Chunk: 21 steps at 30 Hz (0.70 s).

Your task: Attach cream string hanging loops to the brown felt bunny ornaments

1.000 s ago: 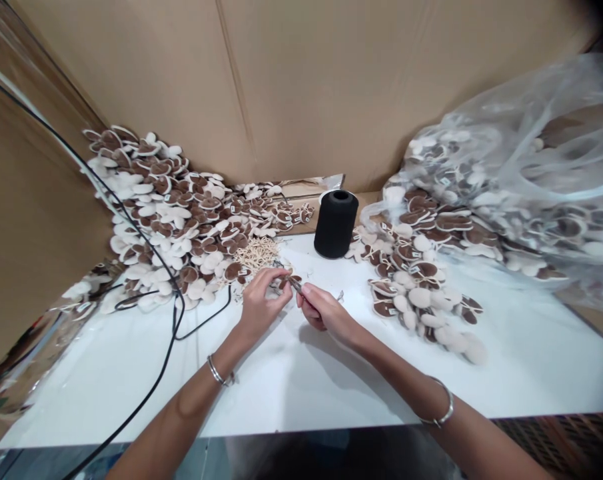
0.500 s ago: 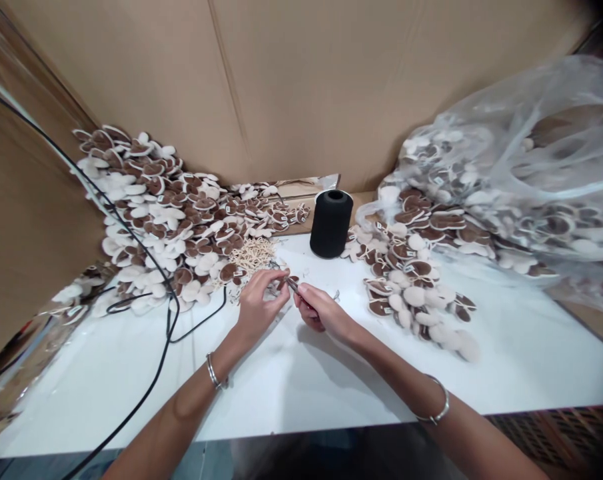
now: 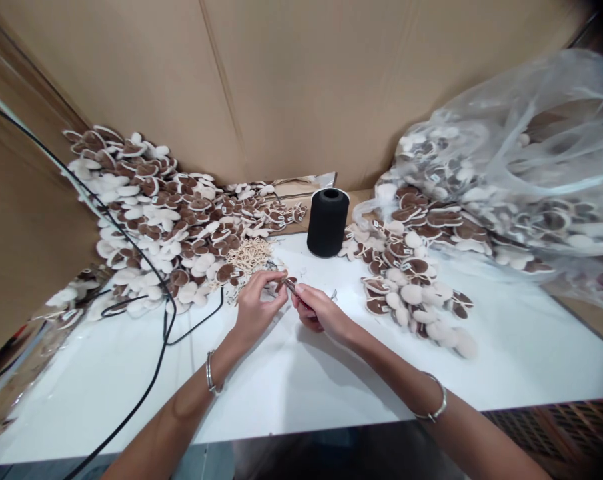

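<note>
Slim tool (image 3: 290, 285) was partly hidden by right hand (image 3: 324, 313), brown piece (image 3: 292, 280) by left hand (image 3: 258, 305), plastic bag (image 3: 546, 190) to their right was cut off

2 forearms (image 3: 181, 408) angled inward, left hand (image 3: 258, 305) pinching — right hand (image 3: 322, 311) curled tight, just beside

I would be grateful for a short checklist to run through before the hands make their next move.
1. Right hand has a grip on the slim dark tool: ok.
2. Tool tip lies beside the left hand's fingertips: ok.
3. Left hand has a firm pinch on a piece: cannot tell, its fingertips and the tool crowd together there.
4. Black cone stands upright, apart from both hands: ok.
5. Black cable lies clear of the left hand: ok.
6. Brown-and-white pieces on the right are neatly stacked: not ok, they lie in a loose heap.
</note>
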### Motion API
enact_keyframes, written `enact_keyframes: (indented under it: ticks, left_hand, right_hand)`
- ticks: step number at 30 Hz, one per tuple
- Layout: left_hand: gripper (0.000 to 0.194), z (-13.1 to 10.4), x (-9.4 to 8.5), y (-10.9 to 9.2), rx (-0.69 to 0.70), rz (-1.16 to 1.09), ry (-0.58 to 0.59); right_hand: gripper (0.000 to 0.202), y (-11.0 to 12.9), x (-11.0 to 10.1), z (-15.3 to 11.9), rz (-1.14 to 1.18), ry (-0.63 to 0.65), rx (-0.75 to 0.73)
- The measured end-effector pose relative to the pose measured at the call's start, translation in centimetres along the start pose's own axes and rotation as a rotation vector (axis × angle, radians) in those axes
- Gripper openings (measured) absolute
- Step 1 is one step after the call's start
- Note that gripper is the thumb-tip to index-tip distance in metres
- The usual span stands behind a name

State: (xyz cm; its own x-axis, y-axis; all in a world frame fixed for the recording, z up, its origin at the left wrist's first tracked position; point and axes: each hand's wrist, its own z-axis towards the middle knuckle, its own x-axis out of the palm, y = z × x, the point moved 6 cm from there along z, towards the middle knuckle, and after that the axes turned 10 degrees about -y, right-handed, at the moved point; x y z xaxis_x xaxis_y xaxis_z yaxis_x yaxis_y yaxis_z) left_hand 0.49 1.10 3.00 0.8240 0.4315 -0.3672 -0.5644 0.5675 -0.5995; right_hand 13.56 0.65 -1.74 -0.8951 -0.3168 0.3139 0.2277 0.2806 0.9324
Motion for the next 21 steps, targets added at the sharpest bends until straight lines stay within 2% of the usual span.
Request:
enact_keyframes:
  ticks: [11, 21]
  left_hand:
    - [0.016, -0.3, 0.1, 0.8, -0.208, -0.069, -0.006]
    - [0.016, -0.5, 0.3, 1.5, -0.262, -0.13, -0.034]
  right_hand:
    - [0.039, -0.3, 0.2, 0.4, 0.001, 0.012, -0.066]
    - [0.039, -0.3, 0.2, 0.5, 0.04, 0.019, -0.031]
